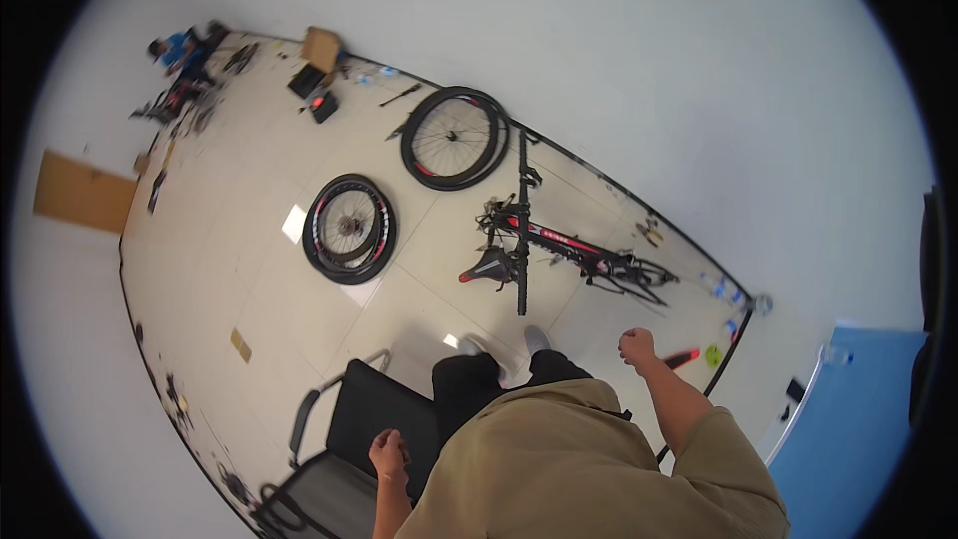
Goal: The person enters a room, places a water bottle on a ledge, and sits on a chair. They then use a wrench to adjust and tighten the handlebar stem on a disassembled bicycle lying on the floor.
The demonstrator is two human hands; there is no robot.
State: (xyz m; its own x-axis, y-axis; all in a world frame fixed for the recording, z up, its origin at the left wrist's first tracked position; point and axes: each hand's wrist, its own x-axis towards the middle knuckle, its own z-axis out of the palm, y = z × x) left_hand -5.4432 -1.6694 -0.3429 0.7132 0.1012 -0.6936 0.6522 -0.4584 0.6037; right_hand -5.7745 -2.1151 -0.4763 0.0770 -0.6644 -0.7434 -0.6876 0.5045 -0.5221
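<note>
My left hand [389, 454], low in the head view beside a black chair [364, 399], has curled fingers; their contents, if any, are unclear. My right hand [636, 347] is also closed, above the floor right of my feet, contents hidden. Ahead of me lies a black-and-red bicycle frame [559, 245] with saddle [489, 269] and handlebar [521, 294]. Left of it lie wheels with tyres [324, 205], and further ahead another wheel group [444, 175]. A red-and-black piece [681, 357] lies near my right hand.
A person in blue [175, 48] is at the far left among parts. An open cardboard box [320, 48] and black cases [322, 110] sit along the far wall. A brown board [80, 190] is at left. Bottles [720, 288] line the right wall, near a blue surface [833, 439].
</note>
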